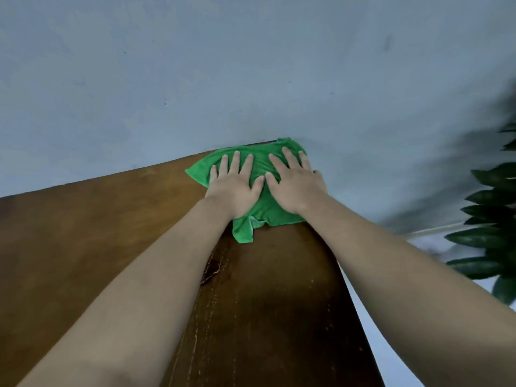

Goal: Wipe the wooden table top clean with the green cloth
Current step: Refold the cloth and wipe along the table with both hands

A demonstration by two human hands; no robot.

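While both bare forearms reach out over the wooden desk (83, 233), the left hand (234, 188) and right hand (296, 185) lie flat, side by side, on the green cloth (268, 210). The fingers of both hands are straight and spread, palms pressing down, and the two thumbs nearly meet in the middle. Nothing is pinched or gripped. The cloth is bunched and creased at the desk's far right corner, where the desk meets the pale blue-grey wall (195, 79); one crumpled end trails from under the left wrist toward the desk's near side. A dark, chipped-looking mark (212, 270) shows on the desk, nearer than the cloth and partly hidden by the left forearm, with pale streaks (212, 303) running on toward the desk's near edge. Beyond the desk's right edge stand the dark green leaves of a plant (491, 219), blurred.
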